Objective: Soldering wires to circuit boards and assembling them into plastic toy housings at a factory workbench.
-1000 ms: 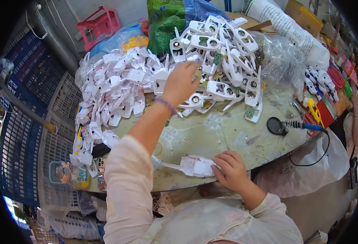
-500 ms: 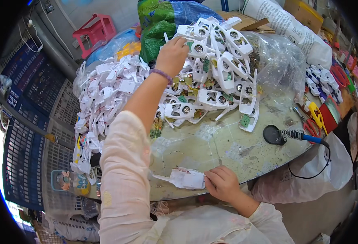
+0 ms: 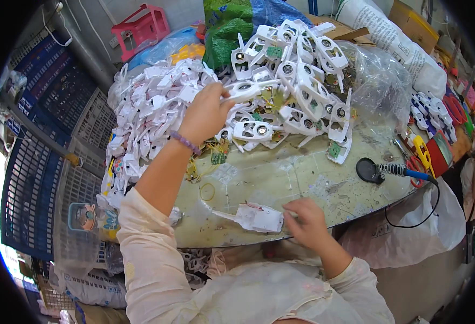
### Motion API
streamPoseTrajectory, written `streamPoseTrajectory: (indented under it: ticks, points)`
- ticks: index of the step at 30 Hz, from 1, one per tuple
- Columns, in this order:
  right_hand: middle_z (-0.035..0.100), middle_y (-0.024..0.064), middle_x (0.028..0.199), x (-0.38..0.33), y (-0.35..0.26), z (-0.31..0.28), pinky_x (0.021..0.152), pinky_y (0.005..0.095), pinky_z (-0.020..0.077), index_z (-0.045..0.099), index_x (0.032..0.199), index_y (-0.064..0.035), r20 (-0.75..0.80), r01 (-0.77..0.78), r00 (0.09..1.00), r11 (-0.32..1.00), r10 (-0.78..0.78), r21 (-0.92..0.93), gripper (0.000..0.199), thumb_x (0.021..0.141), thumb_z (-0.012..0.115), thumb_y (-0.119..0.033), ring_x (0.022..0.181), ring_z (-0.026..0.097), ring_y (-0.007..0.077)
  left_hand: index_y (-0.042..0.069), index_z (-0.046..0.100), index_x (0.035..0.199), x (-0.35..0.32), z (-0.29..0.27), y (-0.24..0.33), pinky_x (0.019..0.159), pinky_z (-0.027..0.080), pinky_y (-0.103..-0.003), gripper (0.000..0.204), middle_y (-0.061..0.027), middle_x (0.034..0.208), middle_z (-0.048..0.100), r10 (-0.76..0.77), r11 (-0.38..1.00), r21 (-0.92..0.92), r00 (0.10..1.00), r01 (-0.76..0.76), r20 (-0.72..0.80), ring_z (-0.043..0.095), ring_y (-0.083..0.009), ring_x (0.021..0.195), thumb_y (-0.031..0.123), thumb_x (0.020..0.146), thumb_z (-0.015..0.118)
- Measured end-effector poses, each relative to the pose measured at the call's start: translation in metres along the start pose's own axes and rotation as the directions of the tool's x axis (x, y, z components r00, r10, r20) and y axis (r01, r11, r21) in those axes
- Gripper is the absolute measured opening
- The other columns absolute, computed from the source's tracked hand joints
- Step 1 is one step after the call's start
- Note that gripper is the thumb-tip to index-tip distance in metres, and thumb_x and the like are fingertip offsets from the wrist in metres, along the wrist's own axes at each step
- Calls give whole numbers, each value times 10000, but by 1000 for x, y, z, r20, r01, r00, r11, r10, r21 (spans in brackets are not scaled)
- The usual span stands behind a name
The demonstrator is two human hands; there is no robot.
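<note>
My left hand [image 3: 204,114], with a purple bead bracelet at its wrist, grips a white plastic housing [image 3: 246,90] by its left end. It holds this piece over the front of a heap of similar white housings [image 3: 305,89], which carry round metal parts, green circuit boards and thin wires. Near the table's front edge lies a white housing with a narrow tail and a boxy body [image 3: 267,218], red wire showing at its top. My right hand [image 3: 308,222] is at that body's right end, fingers slightly blurred and apart; whether a fingertip touches it is unclear.
Another pile of white parts [image 3: 159,100] covers the table's left side. A soldering iron [image 3: 410,173] rests in its coiled stand at the right, near red scissors [image 3: 414,168] and yellow-handled cutters [image 3: 422,153]. A clear plastic bag [image 3: 380,83] lies behind. A thin yellow ring [image 3: 207,191] sits on the tabletop.
My left hand has come back nearer from the heap's far side, now carrying a white housing. My right hand's fingers have loosened at the boxy housing's end. The whole view has shifted slightly.
</note>
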State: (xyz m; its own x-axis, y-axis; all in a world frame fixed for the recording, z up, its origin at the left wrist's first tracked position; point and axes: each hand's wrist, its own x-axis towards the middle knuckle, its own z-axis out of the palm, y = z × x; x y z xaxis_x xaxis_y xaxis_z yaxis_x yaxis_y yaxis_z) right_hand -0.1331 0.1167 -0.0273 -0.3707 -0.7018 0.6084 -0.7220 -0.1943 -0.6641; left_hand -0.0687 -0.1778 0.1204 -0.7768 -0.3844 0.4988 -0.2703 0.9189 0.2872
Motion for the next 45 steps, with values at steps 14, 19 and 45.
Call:
streamPoseTrajectory:
  ticks: [14,19,45]
  points:
    - [605,91,1151,40,0,12,792,279,489,552,1191,0,253,-529,848,702,467,477,365,858,647,-114,937,596,151,8,515,1205,-79,10,2,903,495,-358,344,-83,1157,592,-349,80,-859,821,506,451,599,-189,1018,263,975,524]
    - [492,125,1301,49,2,12,898,402,467,417,1334,-69,464,-592,612,-17,641,805,520,920,597,-328,1144,544,252,-12,469,1244,-111,28,52,947,474,-389,367,-113,1277,543,-205,-122,-860,835,495,510,551,-218,1151,234,976,520]
    - [603,6,900,60,26,-2,617,212,461,593,1078,-27,274,-662,741,596,613,454,317,793,728,-53,767,563,73,72,623,1075,-131,100,37,956,418,-426,317,-115,1178,583,213,957,-236,960,-167,182,519,-306,1136,149,777,699]
